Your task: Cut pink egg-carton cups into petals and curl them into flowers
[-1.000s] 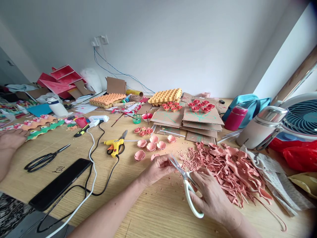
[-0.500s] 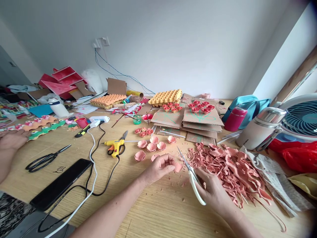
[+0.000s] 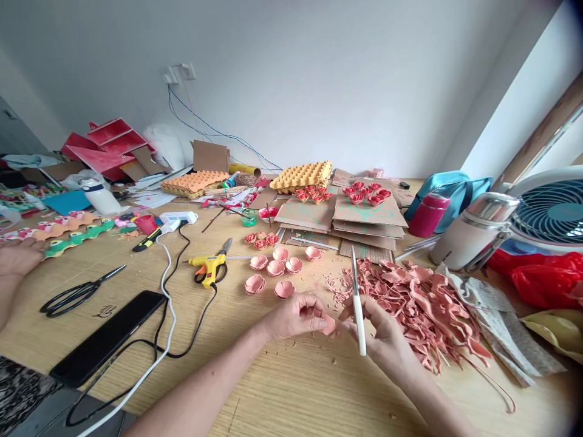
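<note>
Between the fingertips of my left hand (image 3: 298, 315) is a small pink piece of egg carton (image 3: 328, 326). White-handled scissors (image 3: 357, 306) stay in my right hand (image 3: 380, 331), blades closed and pointing away from me; the thumb and a fingertip reach close to the pink piece. Beyond my left hand stand several pink cut cups shaped like flowers (image 3: 276, 267), with layered roses (image 3: 260, 241) behind them. A heap of pink carton scraps (image 3: 419, 303) lies just right of my right hand.
A yellow glue gun (image 3: 207, 269), cables, a black phone (image 3: 108, 337) and black scissors (image 3: 82, 291) lie to the left. Another person's hand (image 3: 20, 258) rests at the far left edge. Stacked cardboard (image 3: 368, 218) with red roses stands behind; a thermos (image 3: 473, 233) and fan (image 3: 555, 212) are right.
The scissors have swung from angled left, handles apart, to nearly upright with blades closed. My right hand's fingers have come nearer the pink piece, and my left hand has lowered slightly.
</note>
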Demonstrator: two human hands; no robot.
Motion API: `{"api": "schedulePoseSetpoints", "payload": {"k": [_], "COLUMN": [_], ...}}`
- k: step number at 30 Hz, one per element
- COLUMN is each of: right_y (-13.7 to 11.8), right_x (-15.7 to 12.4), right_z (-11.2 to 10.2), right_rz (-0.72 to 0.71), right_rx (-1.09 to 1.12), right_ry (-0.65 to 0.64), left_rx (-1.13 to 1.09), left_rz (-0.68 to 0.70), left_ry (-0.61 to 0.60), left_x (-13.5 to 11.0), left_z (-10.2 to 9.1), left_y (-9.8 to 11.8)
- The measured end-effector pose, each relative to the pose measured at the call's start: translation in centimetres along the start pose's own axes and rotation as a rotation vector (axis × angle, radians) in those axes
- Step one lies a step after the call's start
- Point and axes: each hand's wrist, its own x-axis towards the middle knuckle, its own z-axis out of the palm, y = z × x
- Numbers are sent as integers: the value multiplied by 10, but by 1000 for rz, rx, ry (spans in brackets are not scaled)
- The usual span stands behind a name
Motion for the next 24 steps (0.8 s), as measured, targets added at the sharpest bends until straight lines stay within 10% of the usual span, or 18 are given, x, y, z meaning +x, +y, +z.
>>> {"api": "schedulePoseSetpoints", "payload": {"k": [24], "right_y": [13], "right_x": [-4], "right_z": [16], "right_rz": [84], "right_rx": [403], "right_ry": [88], "left_rx": [-699], "left_rz": [-87], "left_ry": [-36], "left_x": [-3], "left_z": [21], "left_y": [8]}}
